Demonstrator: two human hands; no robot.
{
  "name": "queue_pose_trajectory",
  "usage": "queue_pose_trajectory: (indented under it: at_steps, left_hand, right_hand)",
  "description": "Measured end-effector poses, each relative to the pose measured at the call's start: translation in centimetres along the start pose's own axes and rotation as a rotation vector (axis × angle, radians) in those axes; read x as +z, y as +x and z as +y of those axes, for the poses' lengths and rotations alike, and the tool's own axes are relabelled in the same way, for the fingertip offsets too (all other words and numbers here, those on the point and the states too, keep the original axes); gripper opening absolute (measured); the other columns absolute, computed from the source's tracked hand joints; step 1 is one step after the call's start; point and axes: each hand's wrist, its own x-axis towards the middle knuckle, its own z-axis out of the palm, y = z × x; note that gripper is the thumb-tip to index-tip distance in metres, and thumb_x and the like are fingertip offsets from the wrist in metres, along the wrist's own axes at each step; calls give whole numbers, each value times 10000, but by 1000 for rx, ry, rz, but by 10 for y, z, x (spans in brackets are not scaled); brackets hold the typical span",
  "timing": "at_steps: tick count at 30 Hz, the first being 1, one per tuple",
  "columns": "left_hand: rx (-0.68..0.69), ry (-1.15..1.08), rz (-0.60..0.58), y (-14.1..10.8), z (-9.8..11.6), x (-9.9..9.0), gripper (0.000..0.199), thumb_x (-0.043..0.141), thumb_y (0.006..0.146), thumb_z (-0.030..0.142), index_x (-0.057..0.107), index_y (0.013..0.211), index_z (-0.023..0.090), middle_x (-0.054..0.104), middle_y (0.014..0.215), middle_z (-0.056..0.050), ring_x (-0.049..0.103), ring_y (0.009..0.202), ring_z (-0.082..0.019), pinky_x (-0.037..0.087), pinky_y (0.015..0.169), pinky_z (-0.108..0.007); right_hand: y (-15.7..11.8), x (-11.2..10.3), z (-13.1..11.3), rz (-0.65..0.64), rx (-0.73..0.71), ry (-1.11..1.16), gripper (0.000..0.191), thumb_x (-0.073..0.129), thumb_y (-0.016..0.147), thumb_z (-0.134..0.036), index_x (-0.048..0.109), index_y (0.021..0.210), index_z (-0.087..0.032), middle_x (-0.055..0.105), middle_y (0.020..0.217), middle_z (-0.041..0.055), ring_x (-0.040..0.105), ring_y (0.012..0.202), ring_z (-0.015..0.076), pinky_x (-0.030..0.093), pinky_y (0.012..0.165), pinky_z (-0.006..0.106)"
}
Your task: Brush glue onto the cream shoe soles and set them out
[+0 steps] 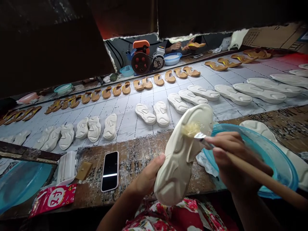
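A white shoe sole [178,157] is held up in front of me, tilted, with its moulded face toward the camera. My left hand [150,175] grips its left edge, thumb showing and the other fingers hidden behind it. My right hand [238,160] is closed around a brush [257,175] with a wooden handle and a metal band. Its pale bristles [191,129] touch the upper part of the sole. Behind my right hand is a translucent blue basin [286,163].
A conveyor belt [127,125] carries white soles [161,114] and brown sandal pieces [158,79]. On the bench lie a phone [110,171] and red packet [54,199]. Dark panels [53,48] hang overhead. Across the belt are a motor [141,61] and a co-worker's hands [176,46].
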Motion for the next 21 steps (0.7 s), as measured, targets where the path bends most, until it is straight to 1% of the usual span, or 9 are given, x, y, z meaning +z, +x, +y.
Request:
queue_pose_trajectory:
  at_steps: [2, 4, 6, 7, 8, 12, 14, 18, 21]
  left_hand:
    - [28, -32, -19, 1, 0, 0, 508, 588, 729, 525, 668, 969, 84, 686, 781, -81, 619, 799, -186, 442, 743, -254]
    - [49, -83, -64, 2, 1, -2, 509, 543, 770, 504, 653, 1019, 74, 690, 840, -97, 619, 878, -209, 438, 821, -276]
    - [42, -145, -105, 3, 2, -3, 506, 496, 802, 486, 649, 1035, 64, 691, 869, -111, 615, 929, -227, 421, 891, -305]
    - [31, -172, -109, 3, 3, -4, 503, 483, 811, 481, 654, 1028, 61, 692, 869, -115, 616, 937, -232, 414, 913, -315]
    - [18, -192, -102, 3, 3, -4, 497, 480, 814, 476, 660, 1019, 60, 693, 864, -117, 618, 939, -236, 409, 928, -320]
    - [-9, -218, -60, 2, 4, -5, 478, 488, 817, 456, 672, 1012, 60, 696, 866, -124, 625, 932, -238, 402, 951, -320]
    - [14, -235, -25, 2, 5, -4, 471, 446, 845, 441, 662, 1042, 72, 697, 872, -117, 628, 925, -230, 405, 949, -319]
    - [76, -318, 73, 5, 7, 2, 510, 313, 896, 441, 617, 1134, 109, 698, 885, -99, 630, 922, -218, 419, 928, -323]
    - [105, -383, 58, 9, 8, 7, 537, 274, 902, 448, 585, 1178, 108, 693, 909, -107, 625, 932, -225, 426, 916, -335]
  right_hand:
    - [-5, 6, -6, -87, -9, 53, 174, 498, 780, -105, 596, 914, -157, 594, 737, 15, 515, 719, 118, 398, 688, 321]
    - [-12, 9, -12, -187, -29, 93, 136, 479, 783, -115, 581, 866, -151, 565, 658, 1, 496, 679, 108, 370, 703, 331]
    - [-18, 8, -16, -280, -45, 105, 132, 468, 775, -106, 569, 847, -151, 542, 624, -11, 476, 652, 97, 341, 735, 343]
    - [-21, 5, -17, -299, -43, 96, 133, 465, 771, -97, 566, 838, -154, 537, 618, -15, 471, 647, 94, 331, 749, 348]
    - [-22, 3, -17, -297, -34, 75, 136, 464, 766, -87, 564, 828, -156, 537, 615, -17, 472, 648, 94, 322, 761, 352]
    - [-24, -8, -15, -178, -1, -11, 144, 459, 765, -69, 564, 810, -156, 533, 604, -9, 473, 658, 102, 314, 744, 335]
    - [-24, -10, -17, -197, 3, -2, 152, 453, 762, -62, 561, 814, -155, 524, 598, -9, 472, 654, 100, 317, 755, 335]
    - [-22, -12, -23, -292, -17, 92, 136, 427, 772, -69, 532, 786, -154, 481, 553, -27, 467, 615, 86, 314, 800, 339]
    - [-20, -11, -25, -286, -51, 85, 118, 426, 813, -118, 533, 851, -147, 519, 602, -10, 496, 660, 94, 337, 807, 318]
